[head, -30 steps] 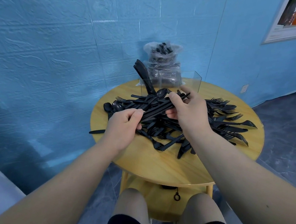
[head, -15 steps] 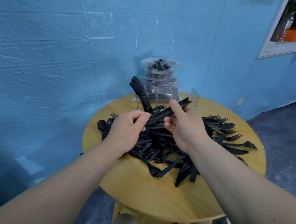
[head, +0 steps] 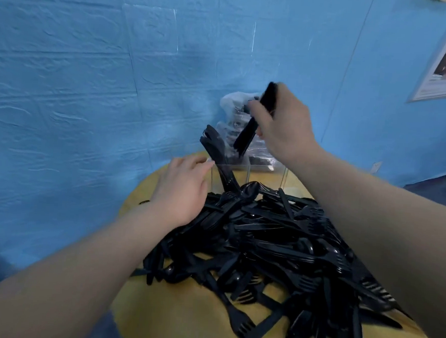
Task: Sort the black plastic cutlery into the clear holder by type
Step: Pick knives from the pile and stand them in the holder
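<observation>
Right hand (head: pixel 282 128) clutches a bundle of black cutlery (head: pixel 254 123) above the clear holder (head: pixel 248 170); left hand (head: pixel 182 192), fingers loosely spread, touches the holder's rim.

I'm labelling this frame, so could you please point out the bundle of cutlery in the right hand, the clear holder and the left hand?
bundle of cutlery (head: pixel 248 133), head view, lower shafts below the fist.
clear holder (head: pixel 253 167), head view, top rim.
left hand (head: pixel 182 192), head view, back of hand.
</observation>
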